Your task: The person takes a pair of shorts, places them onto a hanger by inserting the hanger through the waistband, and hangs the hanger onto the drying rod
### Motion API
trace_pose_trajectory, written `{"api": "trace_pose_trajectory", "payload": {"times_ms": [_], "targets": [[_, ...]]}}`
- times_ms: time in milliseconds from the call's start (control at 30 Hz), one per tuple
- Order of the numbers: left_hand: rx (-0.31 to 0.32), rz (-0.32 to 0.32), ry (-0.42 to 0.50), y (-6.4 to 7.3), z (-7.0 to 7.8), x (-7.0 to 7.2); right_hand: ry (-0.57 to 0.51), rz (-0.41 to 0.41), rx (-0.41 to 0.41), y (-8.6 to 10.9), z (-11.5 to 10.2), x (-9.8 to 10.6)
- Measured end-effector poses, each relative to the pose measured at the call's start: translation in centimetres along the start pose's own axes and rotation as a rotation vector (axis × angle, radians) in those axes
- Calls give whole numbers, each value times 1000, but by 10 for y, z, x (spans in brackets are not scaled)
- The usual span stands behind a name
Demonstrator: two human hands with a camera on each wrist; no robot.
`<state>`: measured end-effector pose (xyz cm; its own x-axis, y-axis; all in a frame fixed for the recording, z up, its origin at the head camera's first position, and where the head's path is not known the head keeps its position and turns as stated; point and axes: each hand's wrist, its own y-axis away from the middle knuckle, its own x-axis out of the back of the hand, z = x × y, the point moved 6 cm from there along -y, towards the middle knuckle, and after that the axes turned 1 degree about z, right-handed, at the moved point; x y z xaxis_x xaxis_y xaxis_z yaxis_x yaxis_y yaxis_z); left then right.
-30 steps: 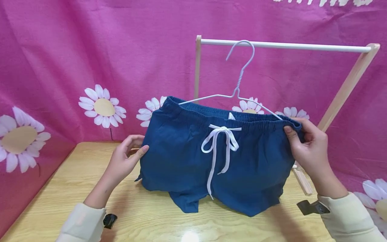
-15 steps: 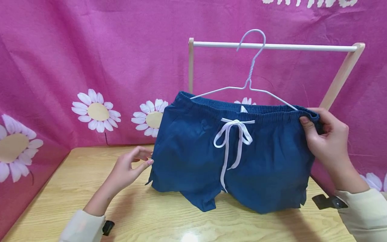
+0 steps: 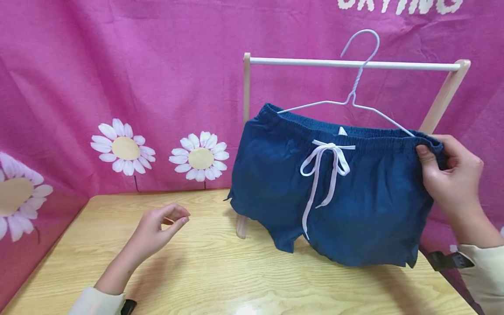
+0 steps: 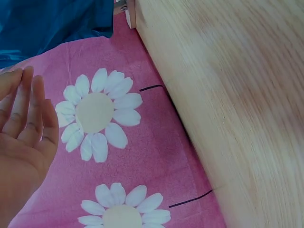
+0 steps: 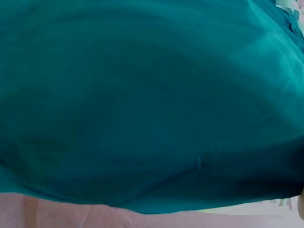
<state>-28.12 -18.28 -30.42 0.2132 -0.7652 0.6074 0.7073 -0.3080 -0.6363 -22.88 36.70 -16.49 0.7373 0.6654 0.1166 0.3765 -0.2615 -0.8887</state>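
Dark blue drawstring shorts (image 3: pixel 271 175) hang in the air in the head view, with a white bow (image 3: pixel 332 151) at the front. A white wire hanger (image 3: pixel 356 81) stands up out of the waistband, its arms inside the waist and its hook in front of the rail. My right hand (image 3: pixel 453 175) pinches the waistband's right end, thumb in front and fingers behind. My left hand (image 3: pixel 159 229) is over the table, apart from the shorts, with fingers relaxed and nothing in them. In the right wrist view the shorts' cloth (image 5: pixel 142 109) fills most of the picture.
Behind the shorts stands a small garment rack with a white rail (image 3: pixel 299 62) and wooden posts (image 3: pixel 246 87). Its foot (image 3: pixel 242 226) rests on the wooden table (image 3: pixel 204 271). A pink cloth backdrop (image 3: pixel 165 65) with daisies rises behind and on the left.
My right hand has carried the shorts and hanger rightward and up, closer to the rail. My left hand has come away from the shorts' left side and dropped slightly lower.
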Motion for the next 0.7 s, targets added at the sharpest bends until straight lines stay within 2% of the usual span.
{"api": "trace_pose_trajectory", "payload": {"times_ms": [200,367,600,700], "targets": [[-25,0,5,3,1,0,127,12,-18,-8,9,12],[-11,1,-11,5,0,3,145,12,-27,-18,15,21],[-2,1,-19,6,-1,5,178,8,-169,-31,33,31],[-7,-1,-19,6,-1,5,202,11,-200,-35,38,33]]}}
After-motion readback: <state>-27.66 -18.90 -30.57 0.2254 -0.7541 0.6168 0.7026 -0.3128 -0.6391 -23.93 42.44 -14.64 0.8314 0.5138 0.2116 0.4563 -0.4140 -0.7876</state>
